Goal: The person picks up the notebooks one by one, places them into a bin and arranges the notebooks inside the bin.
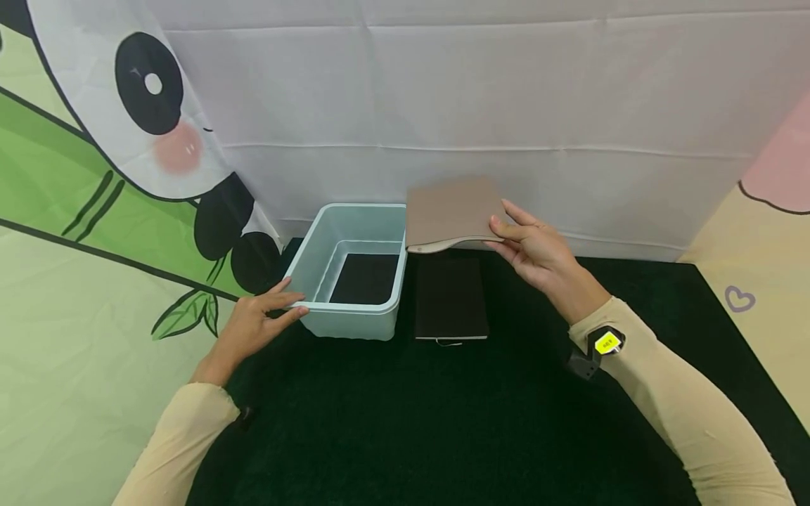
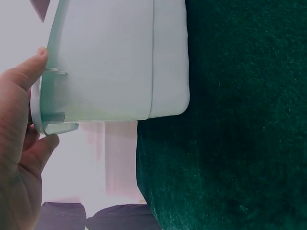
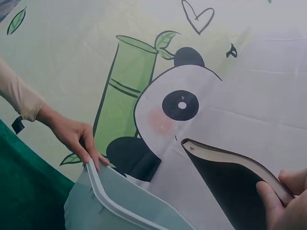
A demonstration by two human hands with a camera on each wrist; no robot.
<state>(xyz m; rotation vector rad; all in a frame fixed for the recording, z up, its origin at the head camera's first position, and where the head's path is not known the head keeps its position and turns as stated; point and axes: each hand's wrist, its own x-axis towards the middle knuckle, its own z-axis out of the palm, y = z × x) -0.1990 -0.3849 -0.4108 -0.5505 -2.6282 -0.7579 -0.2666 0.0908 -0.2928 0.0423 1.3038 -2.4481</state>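
My right hand [image 1: 538,256] pinches a taupe soft-covered notebook [image 1: 452,211] at its right edge, thumb on top and fingers beneath. The notebook is raised beside the tub's right rim, its cover slightly bent; in the right wrist view its pale page edges [image 3: 230,155] show. A light blue plastic tub [image 1: 348,322] stands to the left, with a flat black rectangular thing [image 1: 365,279] on its floor. At the tub's near left corner, my left hand [image 1: 256,320] grips the rim between thumb and fingers. Below the raised notebook lies a black notebook [image 1: 451,299] with a ribbon marker.
A dark green cloth [image 1: 405,422] covers the table. Behind it hangs a pale backdrop [image 1: 474,84] with a panda and bamboo printed on its left. A dark watch [image 1: 604,343] with a lit yellow face sits on the right wrist.
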